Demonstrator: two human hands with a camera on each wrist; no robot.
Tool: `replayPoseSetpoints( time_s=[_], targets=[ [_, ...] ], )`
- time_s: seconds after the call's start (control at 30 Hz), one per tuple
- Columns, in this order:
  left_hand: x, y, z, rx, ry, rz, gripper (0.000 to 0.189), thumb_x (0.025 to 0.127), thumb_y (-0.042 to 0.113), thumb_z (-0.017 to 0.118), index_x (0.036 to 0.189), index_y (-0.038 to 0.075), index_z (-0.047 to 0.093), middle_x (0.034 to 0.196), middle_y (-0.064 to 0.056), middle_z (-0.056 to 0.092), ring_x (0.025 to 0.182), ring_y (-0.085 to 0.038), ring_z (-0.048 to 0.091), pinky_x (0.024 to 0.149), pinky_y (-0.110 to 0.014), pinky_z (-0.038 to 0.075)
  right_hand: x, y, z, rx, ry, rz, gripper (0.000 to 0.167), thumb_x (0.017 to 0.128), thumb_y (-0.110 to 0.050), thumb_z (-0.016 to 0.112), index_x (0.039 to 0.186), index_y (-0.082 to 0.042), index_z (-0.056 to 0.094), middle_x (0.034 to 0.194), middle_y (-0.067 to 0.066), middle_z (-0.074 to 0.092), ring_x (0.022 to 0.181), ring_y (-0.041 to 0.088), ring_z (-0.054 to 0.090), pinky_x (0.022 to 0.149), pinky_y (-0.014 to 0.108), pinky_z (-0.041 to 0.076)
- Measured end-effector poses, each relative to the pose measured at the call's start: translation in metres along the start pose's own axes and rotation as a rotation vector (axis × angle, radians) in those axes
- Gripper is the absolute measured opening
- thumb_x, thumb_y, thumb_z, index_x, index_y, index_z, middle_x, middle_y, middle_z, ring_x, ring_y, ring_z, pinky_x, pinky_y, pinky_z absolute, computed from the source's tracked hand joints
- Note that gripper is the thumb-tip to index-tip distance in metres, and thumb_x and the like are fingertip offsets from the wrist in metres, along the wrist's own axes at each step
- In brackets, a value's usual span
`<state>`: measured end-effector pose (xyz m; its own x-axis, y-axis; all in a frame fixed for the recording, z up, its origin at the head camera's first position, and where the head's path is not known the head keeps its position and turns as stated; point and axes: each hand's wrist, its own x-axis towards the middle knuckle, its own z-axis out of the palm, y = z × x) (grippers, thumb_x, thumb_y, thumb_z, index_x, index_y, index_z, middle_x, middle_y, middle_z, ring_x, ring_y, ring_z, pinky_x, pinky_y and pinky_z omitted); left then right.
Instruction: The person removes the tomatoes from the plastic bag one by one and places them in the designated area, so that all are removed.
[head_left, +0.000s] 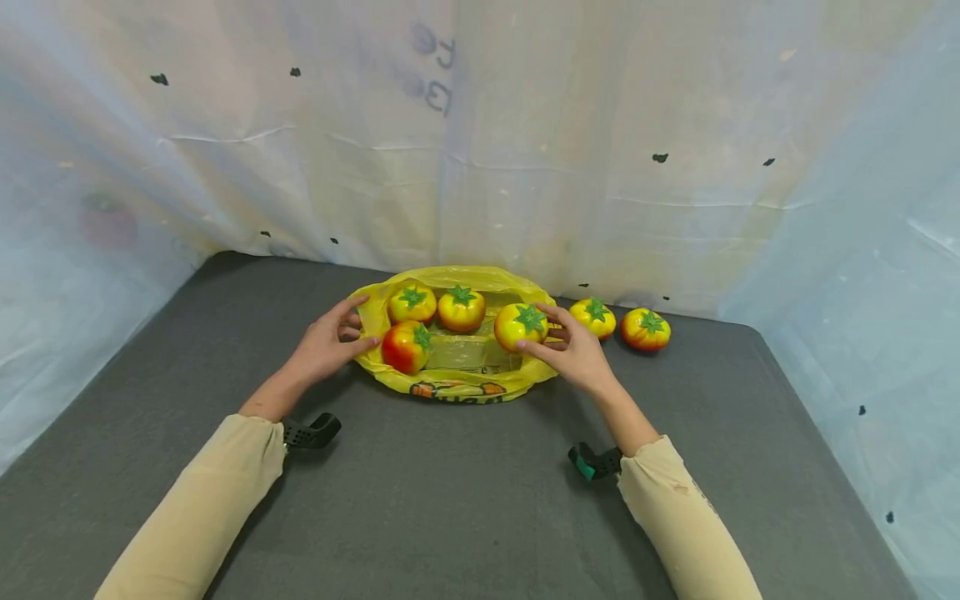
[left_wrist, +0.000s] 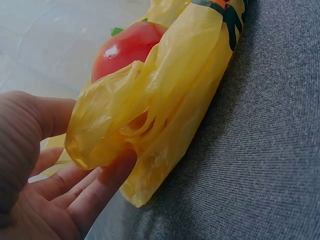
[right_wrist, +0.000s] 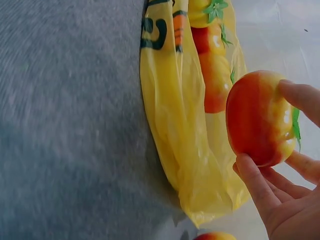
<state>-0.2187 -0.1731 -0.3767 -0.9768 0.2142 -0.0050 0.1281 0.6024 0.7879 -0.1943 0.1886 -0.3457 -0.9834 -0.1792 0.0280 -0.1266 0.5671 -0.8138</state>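
A yellow plastic bag [head_left: 468, 389] lies spread on the dark table with its mouth facing up. Three red-and-yellow tomatoes with green leafy tops sit inside: one at the back left [head_left: 411, 305], another beside it [head_left: 461, 310], and a redder one [head_left: 405, 347] in front. At the bag's left end, my left hand [head_left: 326, 343] holds the rim between thumb and fingers; the left wrist view shows the crumpled film [left_wrist: 115, 120] between them. My right hand [head_left: 576, 350] pinches a tomato [right_wrist: 257, 120] over the right side of the bag's mouth, thumb and fingers on opposite sides.
Two more tomatoes rest on the table to the right of the bag, one close by [head_left: 594, 317] and one farther out [head_left: 645, 330]. Pale plastic sheeting [head_left: 525, 167] hangs behind the table and along both sides. Each wrist carries a black strap mount [head_left: 311, 432].
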Motion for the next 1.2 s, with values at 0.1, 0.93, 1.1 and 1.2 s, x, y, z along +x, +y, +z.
replayPoseSetpoints(
  time_s=[0.1, 0.93, 1.1, 1.2],
  targets=[
    [0.000, 0.000, 0.000, -0.001, -0.001, -0.003, 0.074, 0.092, 0.023, 0.064, 0.152, 0.006, 0.024, 0.122, -0.024, 0.055, 0.112, -0.039, 0.057, 0.089, -0.050, 0.050, -0.002, 0.002, -0.005, -0.010, 0.006, 0.003, 0.070, 0.086, -0.036, 0.072, 0.146, -0.018, 0.040, 0.147, 0.015, 0.040, 0.125, 0.034, 0.052, 0.097, 0.047, 0.047],
    [0.001, -0.001, 0.000, -0.004, -0.017, 0.007, 0.075, 0.093, 0.026, 0.064, 0.153, 0.007, 0.023, 0.123, -0.025, 0.053, 0.116, -0.042, 0.055, 0.090, -0.052, 0.049, -0.021, 0.028, -0.042, -0.072, 0.070, 0.063, 0.076, 0.084, -0.040, 0.072, 0.147, -0.015, 0.038, 0.145, 0.015, 0.043, 0.122, 0.035, 0.054, 0.096, 0.047, 0.048],
    [0.002, -0.003, 0.001, -0.008, -0.023, 0.016, 0.076, 0.093, 0.028, 0.064, 0.153, 0.008, 0.023, 0.124, -0.025, 0.053, 0.115, -0.041, 0.056, 0.089, -0.052, 0.050, -0.026, 0.034, -0.047, -0.106, 0.079, 0.087, 0.076, 0.085, -0.041, 0.071, 0.148, -0.015, 0.037, 0.146, 0.015, 0.043, 0.124, 0.035, 0.052, 0.098, 0.048, 0.047],
    [0.002, -0.003, 0.001, -0.005, -0.021, 0.022, 0.075, 0.093, 0.028, 0.064, 0.152, 0.007, 0.023, 0.124, -0.025, 0.053, 0.115, -0.041, 0.056, 0.088, -0.051, 0.050, -0.029, 0.038, -0.050, -0.123, 0.082, 0.104, 0.076, 0.086, -0.042, 0.070, 0.148, -0.014, 0.037, 0.147, 0.017, 0.042, 0.126, 0.035, 0.051, 0.098, 0.049, 0.046]
  ],
)
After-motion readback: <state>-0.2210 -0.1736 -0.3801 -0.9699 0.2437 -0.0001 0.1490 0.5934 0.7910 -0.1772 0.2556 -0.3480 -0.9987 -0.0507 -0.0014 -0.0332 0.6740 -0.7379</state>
